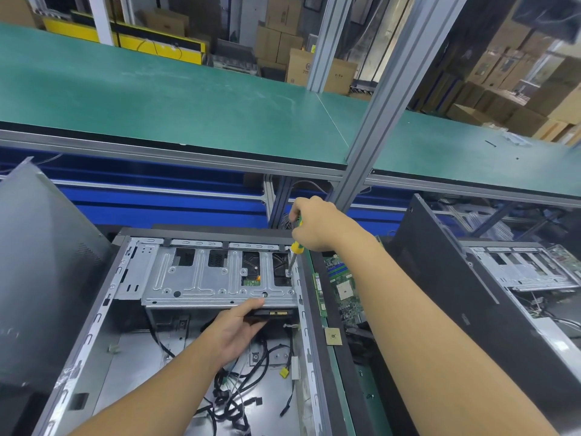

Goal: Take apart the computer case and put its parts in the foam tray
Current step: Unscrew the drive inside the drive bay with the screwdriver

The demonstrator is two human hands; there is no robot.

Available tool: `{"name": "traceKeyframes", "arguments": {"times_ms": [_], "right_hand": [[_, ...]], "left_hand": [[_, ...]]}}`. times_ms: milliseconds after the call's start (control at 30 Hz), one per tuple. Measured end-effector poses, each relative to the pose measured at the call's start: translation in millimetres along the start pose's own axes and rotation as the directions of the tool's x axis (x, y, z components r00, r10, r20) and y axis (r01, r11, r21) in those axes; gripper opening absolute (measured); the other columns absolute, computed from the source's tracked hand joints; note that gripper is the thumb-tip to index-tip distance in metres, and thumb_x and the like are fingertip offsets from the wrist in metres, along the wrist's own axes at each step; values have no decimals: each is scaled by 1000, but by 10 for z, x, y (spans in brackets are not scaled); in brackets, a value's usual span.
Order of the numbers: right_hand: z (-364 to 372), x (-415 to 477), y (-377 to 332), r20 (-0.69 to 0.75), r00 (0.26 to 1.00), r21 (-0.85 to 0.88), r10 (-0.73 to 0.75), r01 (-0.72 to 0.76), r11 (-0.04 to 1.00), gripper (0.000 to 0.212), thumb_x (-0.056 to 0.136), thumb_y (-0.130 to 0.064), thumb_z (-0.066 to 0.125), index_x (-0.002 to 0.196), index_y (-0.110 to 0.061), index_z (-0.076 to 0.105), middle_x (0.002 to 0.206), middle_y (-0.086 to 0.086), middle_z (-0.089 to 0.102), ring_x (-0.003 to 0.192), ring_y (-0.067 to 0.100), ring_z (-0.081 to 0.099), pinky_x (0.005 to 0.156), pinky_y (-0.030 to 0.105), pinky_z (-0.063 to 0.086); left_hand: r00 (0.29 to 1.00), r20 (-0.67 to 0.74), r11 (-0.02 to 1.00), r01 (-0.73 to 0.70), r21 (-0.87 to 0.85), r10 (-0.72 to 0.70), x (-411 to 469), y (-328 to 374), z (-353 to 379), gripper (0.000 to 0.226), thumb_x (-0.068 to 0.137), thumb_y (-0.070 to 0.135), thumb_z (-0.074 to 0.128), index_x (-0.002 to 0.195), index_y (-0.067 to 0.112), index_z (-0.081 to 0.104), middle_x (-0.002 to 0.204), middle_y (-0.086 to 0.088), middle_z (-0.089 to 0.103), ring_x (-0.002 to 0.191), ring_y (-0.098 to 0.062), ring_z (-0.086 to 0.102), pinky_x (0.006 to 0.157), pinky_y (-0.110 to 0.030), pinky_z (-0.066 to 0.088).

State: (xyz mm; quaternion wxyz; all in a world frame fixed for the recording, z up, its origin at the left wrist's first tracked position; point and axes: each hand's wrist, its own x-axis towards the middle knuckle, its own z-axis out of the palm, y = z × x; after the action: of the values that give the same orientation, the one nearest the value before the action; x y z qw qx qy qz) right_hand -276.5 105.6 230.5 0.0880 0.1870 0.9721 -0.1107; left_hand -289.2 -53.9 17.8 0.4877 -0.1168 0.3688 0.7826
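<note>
Two hands in view, both busy at the open computer case (103, 309), which lies on its side at the near edge of the workbench. We note the metal drive cage (201, 278) across the far end of the case. The right hand (314, 225) is clenched round a yellow-and-green screwdriver (296, 247), held nearly upright, with its tip on a screw (287, 273) at the cage's right end. The left hand (239, 325) reaches in under the cage's near edge and grasps a black hard drive (273, 313) sitting just below the cage. Loose cables (235, 388) lie on the case floor beneath that hand.

Just beside the case's right wall we see the dark foam tray (341, 372). It holds a motherboard (342, 291), a memory stick (317, 291) along its left edge and a CPU chip (333, 336) nearer us (the tray's near end is hidden by the right forearm). A grey side panel (47, 278) leans at the case's left. A second opened case (518, 272) sits at the bench's right end.
</note>
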Motion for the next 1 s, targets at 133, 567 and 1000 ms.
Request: {"name": "traceKeyframes", "arguments": {"times_ms": [133,567,1000], "right_hand": [[59,-8,-2,-135,988,-99,74,-88,991,38,103,-44,45,121,-12,49,105,7,54,92,31,56,73,39,45],[11,-45,-58,-45,999,-32,-14,12,999,22,92,-3,53,112,-13,53,112,8,48,98,28,44,79,35,36],[17,-9,-65,-66,996,-35,-58,56,998,18,101,-23,53,94,-7,57,95,10,56,81,25,47,66,32,38]], "left_hand": [[1000,-1,1000,-14,11,14,9,-15,-21,43,74,8,75,113,-7,65,112,-20,72,102,-25,72,81,-30,54],[979,-134,963,-120,242,156,14,-150,15,13,84,-8,69,95,-16,67,95,-20,75,86,-20,75,89,-29,53],[976,-159,966,-107,234,147,-28,-138,49,11,84,-9,70,93,-14,68,93,-18,76,93,-24,73,68,-19,58]]}}
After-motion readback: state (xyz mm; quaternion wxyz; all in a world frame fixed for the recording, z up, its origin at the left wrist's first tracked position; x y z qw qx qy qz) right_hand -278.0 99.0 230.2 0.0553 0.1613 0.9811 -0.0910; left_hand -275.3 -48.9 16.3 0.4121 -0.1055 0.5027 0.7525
